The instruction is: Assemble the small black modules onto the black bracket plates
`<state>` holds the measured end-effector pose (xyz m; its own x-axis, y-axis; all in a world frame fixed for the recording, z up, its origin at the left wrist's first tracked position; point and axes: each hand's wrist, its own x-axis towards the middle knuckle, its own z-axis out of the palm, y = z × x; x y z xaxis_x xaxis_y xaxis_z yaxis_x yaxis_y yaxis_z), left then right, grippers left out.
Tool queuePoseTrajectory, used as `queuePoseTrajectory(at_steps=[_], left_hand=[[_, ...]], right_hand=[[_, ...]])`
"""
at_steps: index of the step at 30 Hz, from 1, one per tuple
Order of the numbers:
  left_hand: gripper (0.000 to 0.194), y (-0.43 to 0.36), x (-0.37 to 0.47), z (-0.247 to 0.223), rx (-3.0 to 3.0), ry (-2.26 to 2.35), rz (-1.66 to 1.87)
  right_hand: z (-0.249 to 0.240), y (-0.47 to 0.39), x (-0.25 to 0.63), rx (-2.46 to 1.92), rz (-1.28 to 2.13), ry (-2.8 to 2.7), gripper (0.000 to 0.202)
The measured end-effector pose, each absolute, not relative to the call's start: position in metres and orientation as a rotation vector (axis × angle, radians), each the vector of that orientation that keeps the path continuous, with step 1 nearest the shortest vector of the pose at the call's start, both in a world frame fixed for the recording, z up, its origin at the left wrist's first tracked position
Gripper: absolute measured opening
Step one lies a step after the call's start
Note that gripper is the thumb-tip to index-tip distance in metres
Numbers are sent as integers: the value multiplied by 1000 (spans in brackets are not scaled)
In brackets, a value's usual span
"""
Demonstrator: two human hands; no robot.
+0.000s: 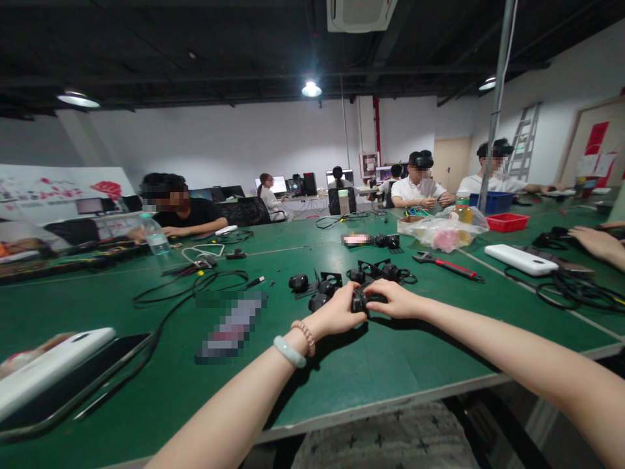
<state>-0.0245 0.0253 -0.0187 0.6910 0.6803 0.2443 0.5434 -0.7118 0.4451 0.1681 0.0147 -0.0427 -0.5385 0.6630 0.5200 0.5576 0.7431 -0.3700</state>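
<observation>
Close to the front of the green table, my left hand (pixel 344 307) and my right hand (pixel 393 299) meet around a small black rounded part (pixel 360 300). Fingers of both hands are closed on it, though they hide much of its shape. Similar black parts with flat brackets lie just beyond: one round piece (pixel 298 282) to the left, another (pixel 319 301) beside my left hand, and a bracketed piece (pixel 389 271) behind my right hand. A pair of beaded and pale bangles (pixel 290 352) circles my left wrist.
The green table (pixel 415 365) carries a blurred-out phone (pixel 232 329), black cables (pixel 190 286), a white power bank (pixel 520 259), red-handled pliers or wrench (pixel 452 266), a plastic bag (pixel 444 228), a red tray (pixel 508 223) and a bottle (pixel 155 234). Other people sit around it; one's hand (pixel 598 244) rests at right.
</observation>
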Motion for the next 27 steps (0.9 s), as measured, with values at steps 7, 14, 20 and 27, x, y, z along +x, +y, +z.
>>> queuePoseTrajectory(at_steps=[7,14,20,27], left_hand=[[54,24,-24,-17,2553,972,566],[52,23,-23,-16,2537,976,572],[54,22,-23,-16,2523,997,573],[54,23,-24,-16,2553,974,575]], right_hand=[[-42,14,168,-920,224,-2288,28],[-42,15,168,-926,229,-2283,28],[-43,14,168,-936,231,-2282,28],[-42,14,167,-932,219,-2291,27]])
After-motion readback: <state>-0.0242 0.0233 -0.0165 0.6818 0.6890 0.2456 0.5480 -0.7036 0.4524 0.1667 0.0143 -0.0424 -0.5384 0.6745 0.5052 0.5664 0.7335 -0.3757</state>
